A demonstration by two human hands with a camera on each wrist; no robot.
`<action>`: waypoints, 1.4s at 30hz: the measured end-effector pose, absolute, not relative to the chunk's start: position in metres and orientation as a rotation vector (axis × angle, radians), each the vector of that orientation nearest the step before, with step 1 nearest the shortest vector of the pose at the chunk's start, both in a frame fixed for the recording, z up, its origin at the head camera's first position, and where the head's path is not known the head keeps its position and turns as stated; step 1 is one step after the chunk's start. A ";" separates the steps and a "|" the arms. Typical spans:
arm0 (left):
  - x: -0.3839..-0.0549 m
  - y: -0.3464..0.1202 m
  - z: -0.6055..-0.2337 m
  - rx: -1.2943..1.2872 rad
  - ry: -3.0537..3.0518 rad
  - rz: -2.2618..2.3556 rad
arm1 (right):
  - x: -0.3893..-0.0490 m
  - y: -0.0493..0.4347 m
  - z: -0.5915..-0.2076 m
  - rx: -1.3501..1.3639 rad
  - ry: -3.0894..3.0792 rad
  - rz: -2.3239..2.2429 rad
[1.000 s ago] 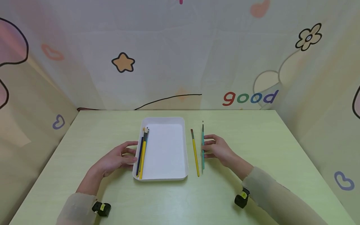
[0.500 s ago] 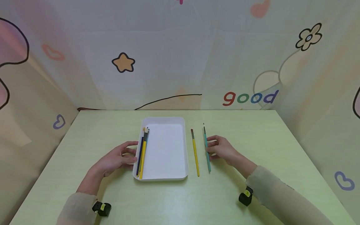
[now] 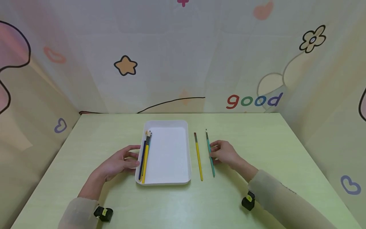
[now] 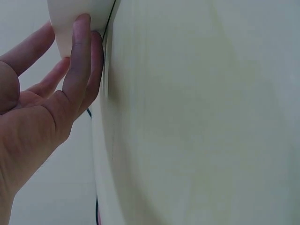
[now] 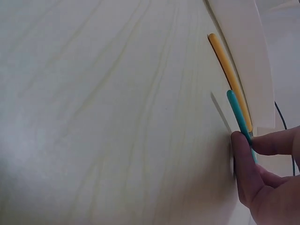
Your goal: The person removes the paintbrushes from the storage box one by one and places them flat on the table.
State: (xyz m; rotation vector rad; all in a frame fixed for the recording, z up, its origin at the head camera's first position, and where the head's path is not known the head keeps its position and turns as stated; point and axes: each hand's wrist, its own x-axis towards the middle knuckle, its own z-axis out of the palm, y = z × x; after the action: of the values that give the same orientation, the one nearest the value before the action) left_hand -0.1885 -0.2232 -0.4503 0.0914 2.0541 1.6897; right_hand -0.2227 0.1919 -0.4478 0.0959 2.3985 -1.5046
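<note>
In the head view my right hand [image 3: 227, 154] pinches a teal paintbrush [image 3: 209, 149] by its handle. In the right wrist view the brush's rounded handle end [image 5: 237, 110] sticks out past the fingertips, a little off the table by its shadow. My left hand [image 3: 121, 161] rests its relaxed fingertips against the left outer side of a white tray [image 3: 189, 159]. Inside the tray, along its left wall, lie several paintbrushes [image 3: 145, 162], among them yellow and dark blue ones. A yellow-handled paintbrush [image 3: 198, 157] lies on the table between the tray and the teal brush.
The pale green table [image 3: 171, 206] ends at the back against a printed cloth [image 3: 171, 63], with more cloth on both sides. Each wrist carries a small black camera, such as the left one [image 3: 104, 214] and the right one [image 3: 248, 200].
My right hand has moved slightly right with the teal paintbrush, which now slants instead of standing parallel to the tray side. The left hand and tray have stayed in place.
</note>
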 end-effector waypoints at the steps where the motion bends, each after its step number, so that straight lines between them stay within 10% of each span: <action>1: -0.188 -0.223 -0.450 0.088 2.058 1.688 | -0.223 0.191 -0.447 0.087 2.421 -1.481; 42: -0.188 -0.222 -0.450 0.093 2.061 1.681 | -0.222 0.187 -0.446 -0.080 2.693 -1.108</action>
State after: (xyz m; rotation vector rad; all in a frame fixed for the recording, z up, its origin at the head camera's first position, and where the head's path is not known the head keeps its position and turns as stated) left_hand -0.1878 -0.2224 -0.4498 0.0935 2.0610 1.6813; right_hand -0.2224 0.1868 -0.4456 -0.0800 2.6930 -1.1076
